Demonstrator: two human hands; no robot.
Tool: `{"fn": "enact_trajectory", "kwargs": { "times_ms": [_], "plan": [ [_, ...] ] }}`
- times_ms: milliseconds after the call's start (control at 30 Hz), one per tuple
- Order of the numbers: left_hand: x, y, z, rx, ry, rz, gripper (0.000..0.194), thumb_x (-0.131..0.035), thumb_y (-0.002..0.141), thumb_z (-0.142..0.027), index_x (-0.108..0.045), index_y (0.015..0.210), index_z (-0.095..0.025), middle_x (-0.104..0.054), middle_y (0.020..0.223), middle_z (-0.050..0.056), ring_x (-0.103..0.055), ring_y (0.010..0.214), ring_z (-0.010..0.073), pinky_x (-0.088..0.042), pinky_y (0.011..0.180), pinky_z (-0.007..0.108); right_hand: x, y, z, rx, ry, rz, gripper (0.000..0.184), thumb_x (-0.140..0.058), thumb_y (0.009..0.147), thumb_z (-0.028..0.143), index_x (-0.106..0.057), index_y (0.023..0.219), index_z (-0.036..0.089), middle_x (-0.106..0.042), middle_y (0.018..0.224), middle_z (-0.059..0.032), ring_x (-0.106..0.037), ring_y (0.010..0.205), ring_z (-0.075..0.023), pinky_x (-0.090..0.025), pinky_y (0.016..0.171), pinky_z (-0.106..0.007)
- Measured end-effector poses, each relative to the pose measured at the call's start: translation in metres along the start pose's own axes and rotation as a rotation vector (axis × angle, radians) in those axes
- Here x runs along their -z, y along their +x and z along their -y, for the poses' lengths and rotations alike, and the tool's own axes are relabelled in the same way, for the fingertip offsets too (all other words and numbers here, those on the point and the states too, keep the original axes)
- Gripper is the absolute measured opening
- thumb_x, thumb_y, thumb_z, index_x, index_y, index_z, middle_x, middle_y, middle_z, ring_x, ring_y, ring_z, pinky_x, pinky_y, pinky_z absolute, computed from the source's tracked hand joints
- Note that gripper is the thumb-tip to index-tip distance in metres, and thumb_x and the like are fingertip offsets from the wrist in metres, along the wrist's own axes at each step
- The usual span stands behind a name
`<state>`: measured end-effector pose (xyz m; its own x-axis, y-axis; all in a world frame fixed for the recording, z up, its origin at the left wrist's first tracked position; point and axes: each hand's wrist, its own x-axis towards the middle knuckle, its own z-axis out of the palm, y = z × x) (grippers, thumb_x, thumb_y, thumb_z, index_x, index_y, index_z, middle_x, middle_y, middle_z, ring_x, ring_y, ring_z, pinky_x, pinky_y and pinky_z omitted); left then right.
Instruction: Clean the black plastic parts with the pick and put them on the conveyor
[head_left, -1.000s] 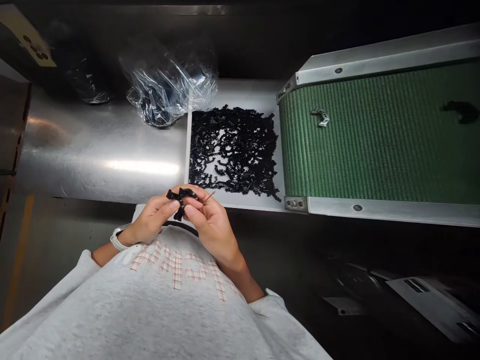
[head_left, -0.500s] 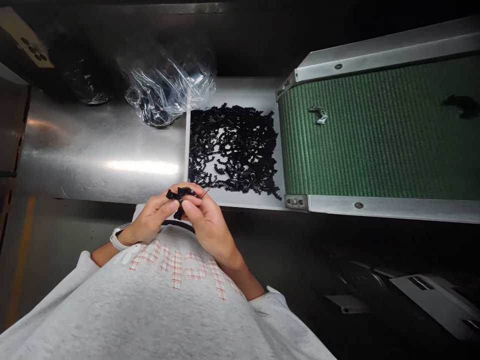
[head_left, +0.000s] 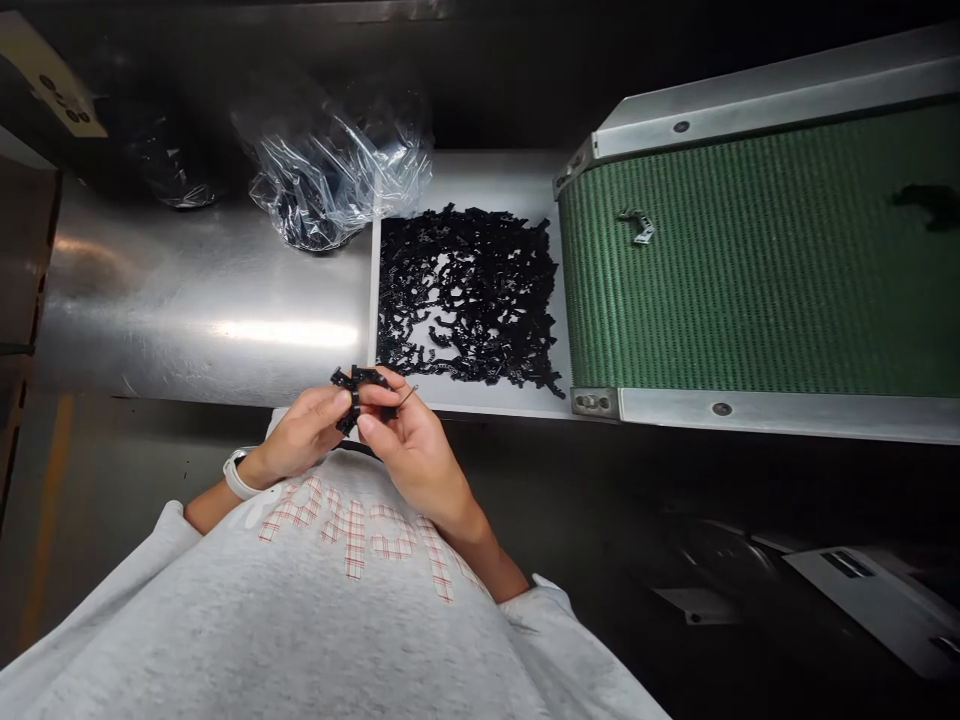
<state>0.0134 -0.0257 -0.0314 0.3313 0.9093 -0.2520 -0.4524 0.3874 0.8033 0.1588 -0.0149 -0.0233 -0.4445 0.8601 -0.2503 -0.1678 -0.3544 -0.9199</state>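
Close to my body, at the table's front edge, both hands are together around small black plastic parts (head_left: 369, 377). My left hand (head_left: 306, 432), with a white band at its wrist, pinches them between thumb and fingers. My right hand (head_left: 414, 450) has its fingers curled round the parts from the other side. A thin metal-looking pin or tool (head_left: 409, 394) sticks out between its fingers; its kind I cannot make out. Just beyond the hands, a white tray (head_left: 480, 398) carries a spread heap of similar black parts (head_left: 495, 290).
A green conveyor belt (head_left: 720, 280) with metal side rails (head_left: 780, 415) lies to the right, one small part (head_left: 637, 226) on it. Clear plastic bags (head_left: 330, 190) holding dark contents stand behind. The steel tabletop (head_left: 187, 290) stretches left.
My right thumb has shifted down and away from the left thumb, so more of the black parts shows between the hands. The thin pin shows more. The tray's heap looks the same.
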Motion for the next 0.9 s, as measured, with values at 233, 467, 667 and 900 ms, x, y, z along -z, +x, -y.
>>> {"fn": "enact_trajectory", "kwargs": {
  "times_ms": [233, 467, 667, 900],
  "plan": [
    [0.004, -0.002, 0.002, -0.015, -0.077, -0.006, 0.029, -0.066, 0.091, -0.049, -0.081, 0.090, -0.024, -0.078, 0.115, 0.007, -0.064, 0.127, 0.0288, -0.047, 0.108, 0.041, 0.020, -0.004, 0.013, 0.099, -0.110, -0.116, 0.044, -0.061, 0.089, 0.069, -0.061, 0.091, 0.025, -0.051, 0.070, 0.0046, -0.053, 0.067, -0.0121, -0.054, 0.074, -0.029],
    [0.008, -0.004, -0.003, 0.147, -0.173, 0.116, 0.037, -0.071, 0.086, -0.053, -0.076, 0.077, -0.018, -0.078, 0.100, 0.011, -0.073, 0.102, 0.0292, -0.053, 0.082, 0.036, 0.023, 0.003, 0.018, 0.090, 0.037, 0.006, 0.038, -0.067, 0.090, 0.060, -0.062, 0.095, 0.023, -0.053, 0.067, 0.0061, -0.050, 0.054, -0.0078, -0.046, 0.051, -0.021],
    [0.004, -0.004, -0.008, 0.218, -0.222, 0.189, 0.039, -0.072, 0.086, -0.053, -0.077, 0.082, -0.015, -0.077, 0.083, 0.011, -0.074, 0.097, 0.0285, -0.052, 0.089, 0.037, 0.022, 0.003, 0.022, 0.036, 0.094, 0.059, 0.035, -0.077, 0.083, 0.054, -0.065, 0.092, 0.023, -0.039, 0.059, 0.0106, -0.047, 0.047, -0.0064, -0.049, 0.048, -0.021],
    [0.005, -0.003, -0.009, 0.273, -0.296, 0.183, 0.033, -0.078, 0.084, -0.047, -0.081, 0.085, -0.014, -0.075, 0.075, 0.006, -0.071, 0.077, 0.0167, -0.052, 0.079, 0.027, 0.022, -0.002, 0.026, 0.000, 0.042, -0.004, 0.036, -0.078, 0.080, 0.055, -0.064, 0.085, 0.023, -0.035, 0.060, 0.0107, -0.055, 0.048, -0.0085, -0.058, 0.052, -0.025]
  ]
}}
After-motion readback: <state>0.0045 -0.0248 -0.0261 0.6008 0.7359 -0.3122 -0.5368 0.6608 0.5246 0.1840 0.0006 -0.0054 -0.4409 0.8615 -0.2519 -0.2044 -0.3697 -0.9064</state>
